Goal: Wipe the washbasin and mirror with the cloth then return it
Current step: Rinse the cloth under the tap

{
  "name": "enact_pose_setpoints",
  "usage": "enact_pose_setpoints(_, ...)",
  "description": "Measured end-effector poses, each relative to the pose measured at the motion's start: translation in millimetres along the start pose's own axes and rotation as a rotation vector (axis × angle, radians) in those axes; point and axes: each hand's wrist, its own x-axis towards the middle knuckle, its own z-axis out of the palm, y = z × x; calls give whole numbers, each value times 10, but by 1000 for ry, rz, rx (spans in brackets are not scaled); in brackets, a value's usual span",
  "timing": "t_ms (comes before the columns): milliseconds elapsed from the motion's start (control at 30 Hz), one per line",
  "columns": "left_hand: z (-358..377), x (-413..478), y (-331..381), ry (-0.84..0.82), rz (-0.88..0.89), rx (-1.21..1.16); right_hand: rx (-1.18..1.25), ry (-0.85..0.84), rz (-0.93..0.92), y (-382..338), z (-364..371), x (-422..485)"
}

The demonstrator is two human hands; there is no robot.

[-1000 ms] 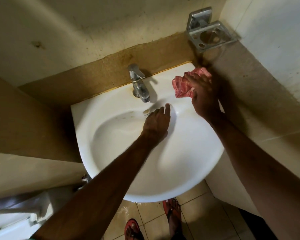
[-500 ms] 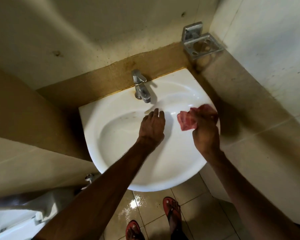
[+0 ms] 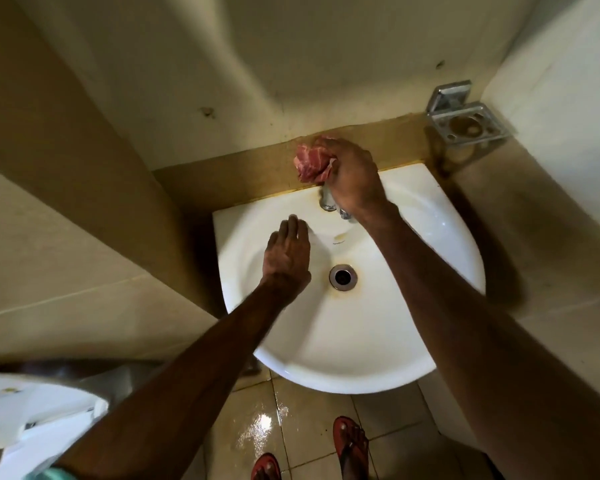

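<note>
- The washbasin (image 3: 430, 271) sits against the far wall.
- The tap (image 3: 328, 202) stands on its far rim, with the drain (image 3: 342, 277) in the bowl just nearer.
- The right hand (image 3: 354, 178) grips the cloth (image 3: 312, 162) on top of the tap.
- The left hand (image 3: 286, 258) lies over the bowl, left of the drain.
- A holder (image 3: 468, 123) hangs on the wall, far right of the tap.
- A toilet (image 3: 32, 420) lies near left.
- Two feet (image 3: 352, 441) stand on the floor near the basin's near rim.

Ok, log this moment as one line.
phase: tap wipe | right hand: grips cloth over tap | left hand: open, on washbasin

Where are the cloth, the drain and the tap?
cloth (image 3: 310, 161): head view, middle of the bunched red fabric.
drain (image 3: 342, 277): head view, its dark middle opening.
tap (image 3: 327, 199): head view, its shiny metal base.
</note>
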Motion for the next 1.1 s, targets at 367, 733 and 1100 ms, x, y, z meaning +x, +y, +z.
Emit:
enact_pose_setpoints(367,-129,98,-45,-65,-6,118,-53,267,-28,268,169,-751)
enact_pose_setpoints(733,-107,98,-95,-99,13,136,-475,152,110,-1,471,-484)
enact_pose_setpoints(1100,-176,99,-63,-94,27,170,245,441,182,319,699,-932)
